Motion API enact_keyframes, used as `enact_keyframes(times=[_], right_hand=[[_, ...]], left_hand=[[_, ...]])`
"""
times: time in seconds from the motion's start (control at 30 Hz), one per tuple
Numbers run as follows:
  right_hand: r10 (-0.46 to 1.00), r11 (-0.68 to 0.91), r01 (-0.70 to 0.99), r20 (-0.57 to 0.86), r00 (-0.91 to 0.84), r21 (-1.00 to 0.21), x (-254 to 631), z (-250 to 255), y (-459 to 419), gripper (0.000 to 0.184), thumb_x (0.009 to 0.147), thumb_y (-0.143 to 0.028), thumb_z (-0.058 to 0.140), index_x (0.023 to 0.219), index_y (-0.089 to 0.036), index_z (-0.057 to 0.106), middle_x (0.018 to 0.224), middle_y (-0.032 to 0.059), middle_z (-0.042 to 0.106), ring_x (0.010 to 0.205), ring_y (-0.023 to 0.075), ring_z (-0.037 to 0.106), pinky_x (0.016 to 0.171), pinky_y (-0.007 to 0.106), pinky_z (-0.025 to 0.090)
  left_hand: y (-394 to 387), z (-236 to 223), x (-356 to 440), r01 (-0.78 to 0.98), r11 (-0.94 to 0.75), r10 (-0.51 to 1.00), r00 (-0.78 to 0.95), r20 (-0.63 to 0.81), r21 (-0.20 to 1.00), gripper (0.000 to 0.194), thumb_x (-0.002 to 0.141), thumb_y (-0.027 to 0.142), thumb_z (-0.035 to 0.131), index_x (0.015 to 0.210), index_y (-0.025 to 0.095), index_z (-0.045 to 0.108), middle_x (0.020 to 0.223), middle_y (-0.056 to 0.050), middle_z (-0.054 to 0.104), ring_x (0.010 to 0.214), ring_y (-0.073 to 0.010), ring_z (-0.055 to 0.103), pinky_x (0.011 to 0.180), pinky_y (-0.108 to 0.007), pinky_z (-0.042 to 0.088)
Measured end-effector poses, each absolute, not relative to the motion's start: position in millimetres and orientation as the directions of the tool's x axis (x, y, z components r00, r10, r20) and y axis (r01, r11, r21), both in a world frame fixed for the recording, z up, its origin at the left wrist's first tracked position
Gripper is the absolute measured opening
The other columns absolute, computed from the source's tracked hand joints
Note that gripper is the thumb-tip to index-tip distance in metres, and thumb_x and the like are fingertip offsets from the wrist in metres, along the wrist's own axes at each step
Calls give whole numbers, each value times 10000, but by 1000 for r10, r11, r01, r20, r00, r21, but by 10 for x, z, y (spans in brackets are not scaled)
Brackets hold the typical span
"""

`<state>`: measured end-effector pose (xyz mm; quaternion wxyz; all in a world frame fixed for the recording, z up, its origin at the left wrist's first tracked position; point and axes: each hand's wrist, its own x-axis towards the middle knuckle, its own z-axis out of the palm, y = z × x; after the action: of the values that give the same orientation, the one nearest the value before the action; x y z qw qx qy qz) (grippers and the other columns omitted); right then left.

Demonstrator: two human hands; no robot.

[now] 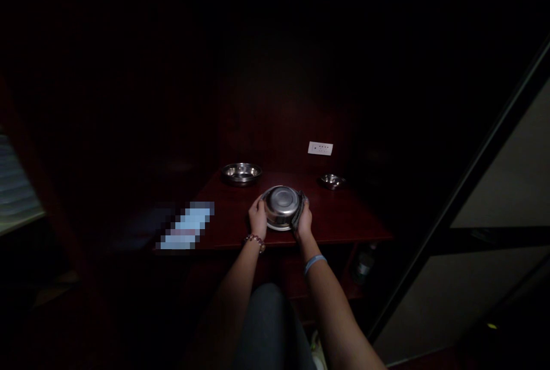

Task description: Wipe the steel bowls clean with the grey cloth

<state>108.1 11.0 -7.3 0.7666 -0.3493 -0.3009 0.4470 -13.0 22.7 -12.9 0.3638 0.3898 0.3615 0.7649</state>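
Between my two hands is a shiny metal bowl [282, 201], its base turned up toward me, above the front part of a dark red desk [232, 221]. My left hand [258, 218] grips the bowl's left rim, fingers partly hidden behind it. On the other side my right hand [305, 220] is closed on a dark grey cloth [297, 215] pressed against the bowl's right side. Whether the bowl touches the desk I cannot tell.
A wide metal bowl [242, 173] stands at the back left of the desk, a smaller metal bowl [332, 181] at the back right. A white power socket [320, 148] is on the back wall. Below the desk, right, stands a plastic bottle [364, 264]. A blurred-out bright patch lies left.
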Motion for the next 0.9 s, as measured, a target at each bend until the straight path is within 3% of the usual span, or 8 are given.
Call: enact_keyframes(times=[0.63,0.9], right_hand=[[890,364,-450,161,427,-816,1080,-88,141,419,965,-464,441,1036,-147,706,1012,102,783,981,196,741,973,345,551],[892,365,-434,177,415,-824,1086,-93,136,430,974,-454,411,1076,-148,694,1063,121,771,1012,205,734,974,361,556]], left_hand=[[265,-185,-113,-243,-468,818,-482,313,850,320,964,341,492,1203,185,636,1261,-126,685,1186,-217,636,1105,-402,439],[224,-147,-102,-251,-520,810,-450,378,817,318,968,354,481,1181,182,642,1268,-133,677,1178,-225,642,1107,-416,440]])
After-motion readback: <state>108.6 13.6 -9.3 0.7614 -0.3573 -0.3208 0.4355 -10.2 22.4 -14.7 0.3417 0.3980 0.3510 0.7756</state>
